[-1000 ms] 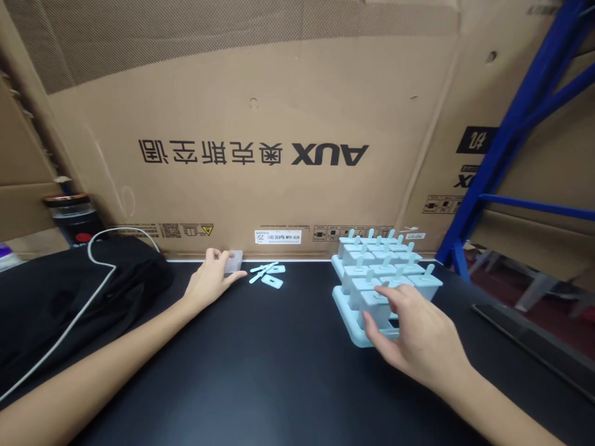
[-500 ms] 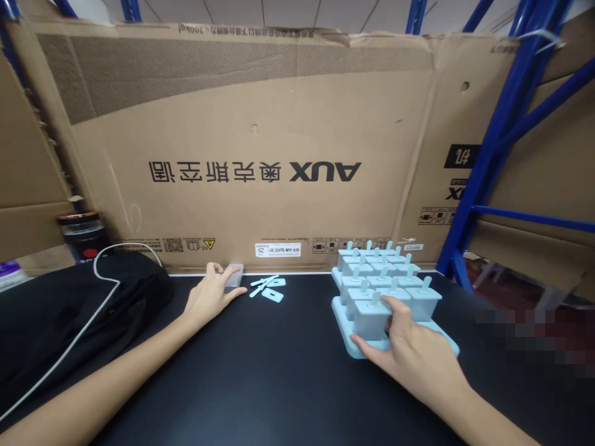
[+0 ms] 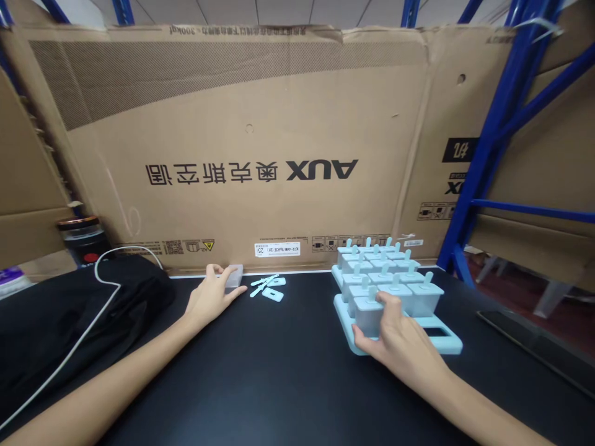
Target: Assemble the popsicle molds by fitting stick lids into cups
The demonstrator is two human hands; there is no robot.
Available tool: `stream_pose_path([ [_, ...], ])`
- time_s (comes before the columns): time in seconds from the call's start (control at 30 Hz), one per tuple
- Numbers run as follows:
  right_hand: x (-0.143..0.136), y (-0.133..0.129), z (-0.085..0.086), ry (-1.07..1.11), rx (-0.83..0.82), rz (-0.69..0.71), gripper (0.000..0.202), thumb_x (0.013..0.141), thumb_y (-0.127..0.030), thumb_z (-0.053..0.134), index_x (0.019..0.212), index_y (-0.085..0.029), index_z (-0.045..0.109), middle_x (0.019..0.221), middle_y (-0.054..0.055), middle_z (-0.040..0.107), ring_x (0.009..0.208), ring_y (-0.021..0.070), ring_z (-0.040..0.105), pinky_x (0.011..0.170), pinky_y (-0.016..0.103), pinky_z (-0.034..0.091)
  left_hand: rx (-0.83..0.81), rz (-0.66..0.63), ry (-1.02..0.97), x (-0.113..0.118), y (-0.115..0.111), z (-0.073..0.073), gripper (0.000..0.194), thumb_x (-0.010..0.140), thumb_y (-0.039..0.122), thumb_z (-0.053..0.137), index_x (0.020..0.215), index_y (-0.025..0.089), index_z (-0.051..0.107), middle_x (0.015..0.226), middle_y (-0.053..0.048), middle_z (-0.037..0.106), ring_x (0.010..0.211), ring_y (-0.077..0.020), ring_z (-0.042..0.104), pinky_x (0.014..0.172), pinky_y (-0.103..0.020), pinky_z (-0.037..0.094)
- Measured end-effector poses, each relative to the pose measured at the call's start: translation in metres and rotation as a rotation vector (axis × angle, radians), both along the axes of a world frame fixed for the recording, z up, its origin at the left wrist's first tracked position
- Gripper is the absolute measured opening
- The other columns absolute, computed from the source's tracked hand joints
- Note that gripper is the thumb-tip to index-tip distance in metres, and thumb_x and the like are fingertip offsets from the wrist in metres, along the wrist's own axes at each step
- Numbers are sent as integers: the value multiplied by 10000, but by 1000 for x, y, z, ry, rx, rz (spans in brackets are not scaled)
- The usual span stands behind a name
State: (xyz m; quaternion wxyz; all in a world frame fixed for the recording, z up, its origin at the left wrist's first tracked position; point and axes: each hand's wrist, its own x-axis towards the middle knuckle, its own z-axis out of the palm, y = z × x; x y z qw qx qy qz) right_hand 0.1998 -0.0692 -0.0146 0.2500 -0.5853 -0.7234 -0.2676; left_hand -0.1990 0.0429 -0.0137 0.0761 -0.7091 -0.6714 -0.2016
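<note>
Brown cardboard [image 3: 242, 210] with upside-down black lettering walls off the back of a black tabletop [image 3: 260, 384], and a blue metal frame [image 3: 495, 136] rises at the right. Ice-pop moulds [image 3: 425, 300] stand on the right part of the tabletop: pale blue, cloudy, box-shaped cups, tapering downward, each topped by a flat lid with a rounded tab sticking up. They sit in rows in two light blue trays, a far tray [image 3: 336, 272] and a near tray [image 3: 450, 344], whose near right corner shows a dark rectangular opening. Their walls are too cloudy to tell what is inside. The right hand [image 3: 403, 337] is half closed on the front mould [image 3: 366, 319], at the near left of its tray, index finger bent at the lid, thumb low on the side. Well apart, the left hand [image 3: 210, 296] curves loosely over a clear cup [image 3: 236, 277] at the far edge, thumb spread from index finger; whether it grips, I cannot tell. Just beside it lie crossed blue sticks [image 3: 264, 286] and slotted blue lids [image 3: 273, 295].
</note>
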Motion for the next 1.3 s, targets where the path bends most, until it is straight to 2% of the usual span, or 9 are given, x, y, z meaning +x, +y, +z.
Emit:
stream_pose_path([
  [0.17, 4, 0, -1, 32, 28, 86, 530, 913, -405, 499, 1238, 2, 400, 494, -65, 464, 414, 255, 594, 416, 314, 422, -43, 4, -29, 4, -4, 5, 611, 952, 657, 331, 1442, 313, 448, 1367, -119, 410, 974, -305, 679, 860, -499, 549],
  [0.33, 2, -2, 4, 49, 104, 127, 559, 953, -408, 468, 1274, 40, 375, 483, -107, 383, 358, 212, 528, 391, 291, 383, -32, -1, -34, 3, -3, 3, 643, 942, 671, 344, 1457, 295, 434, 1411, -124, 405, 998, -314, 679, 880, -501, 544],
  [0.43, 3, -7, 9, 35, 194, 108, 558, 949, -419, 477, 1287, 13, 371, 510, -91, 410, 352, 202, 509, 383, 293, 367, 9, -16, -42, 0, -1, 1, 676, 927, 681, 384, 1461, 269, 423, 1413, -141, 403, 1068, -330, 645, 876, -495, 546],
  [0.57, -2, -19, 20, -12, 290, 135, 534, 917, -411, 498, 1290, -53, 364, 607, -25, 526, 391, 191, 525, 399, 305, 387, 218, -61, -2, -2, -2, -2, 617, 949, 623, 403, 1394, 202, 481, 1323, -161, 447, 1248, -363, 480, 955, -498, 506],
  [0.73, -44, -28, 38, -92, -27, 287, 500, 849, -316, 487, 1296, -117, 384, 942, 118, 663, 691, 218, 661, 566, 322, 520, 357, -190, 62, 9, -11, -1, 456, 949, 540, 476, 1215, 180, 561, 1124, -129, 509, 1050, -315, 498, 924, -485, 491],
  [0.8, -72, -18, 46, -136, -209, 323, 520, 826, -280, 469, 1321, -134, 404, 1069, 139, 649, 856, 247, 675, 633, 335, 543, 368, -285, 75, 14, -16, 1, 368, 958, 489, 484, 1142, 181, 566, 1075, -114, 529, 1000, -295, 503, 889, -467, 491],
  [0.9, -110, 11, 53, -245, -422, 300, 637, 792, -258, 474, 1407, -111, 401, 1183, 168, 606, 937, 277, 651, 643, 352, 542, 361, -465, 92, 19, -22, 5, 244, 973, 388, 481, 1072, 178, 556, 1029, -98, 558, 960, -266, 520, 872, -438, 483],
  [1.07, -136, 46, 51, -317, -506, 313, 735, 771, -271, 514, 1454, -44, 364, 1260, 206, 560, 1068, 317, 595, 737, 391, 549, 238, -780, 126, 25, -32, 10, 212, 979, 287, 486, 1152, 182, 550, 1111, -98, 587, 1020, -234, 552, 901, -385, 483],
  [1.3, -131, 34, 46, -287, -529, 242, 370, 863, -349, 438, 1131, -121, 553, 1051, 164, 615, 912, 301, 640, 661, 383, 527, 79, -899, 114, 34, -36, 9, 192, 980, 261, 493, 1132, 212, 600, 1190, -73, 628, 1064, -215, 599, 941, -364, 480],
])
